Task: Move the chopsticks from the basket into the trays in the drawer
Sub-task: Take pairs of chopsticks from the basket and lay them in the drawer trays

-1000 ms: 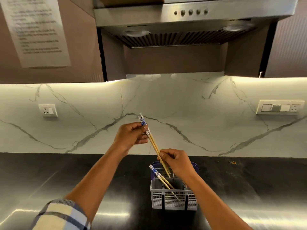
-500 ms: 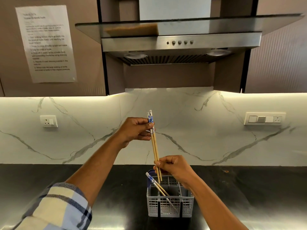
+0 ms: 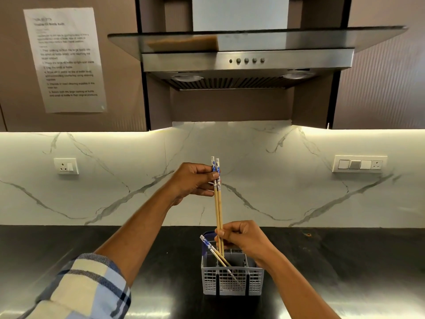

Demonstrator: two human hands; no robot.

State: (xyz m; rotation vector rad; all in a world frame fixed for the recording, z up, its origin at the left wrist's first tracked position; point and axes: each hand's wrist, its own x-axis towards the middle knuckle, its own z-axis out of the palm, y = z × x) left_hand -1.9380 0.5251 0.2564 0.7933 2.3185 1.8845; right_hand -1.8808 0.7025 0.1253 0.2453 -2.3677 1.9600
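A pair of wooden chopsticks (image 3: 218,210) with blue-and-white patterned tops stands nearly upright above the grey plastic basket (image 3: 232,282). My left hand (image 3: 195,180) pinches the pair at the patterned tops. My right hand (image 3: 243,237) grips the same pair near the lower ends, just over the basket's rim. Another pair of chopsticks (image 3: 212,249) leans to the left inside the basket, its patterned tops sticking out. No drawer or trays are in view.
The basket stands on a dark glossy countertop (image 3: 92,249) against a white marble backsplash. A steel range hood (image 3: 246,63) hangs overhead between brown cabinets, with a printed sheet (image 3: 66,58) taped on the left one. Wall sockets (image 3: 66,166) sit left and right.
The held pair has swung from tilted to nearly upright. Both hands keep their grip on it. The camera has tilted upward, so the basket sits lower in view.
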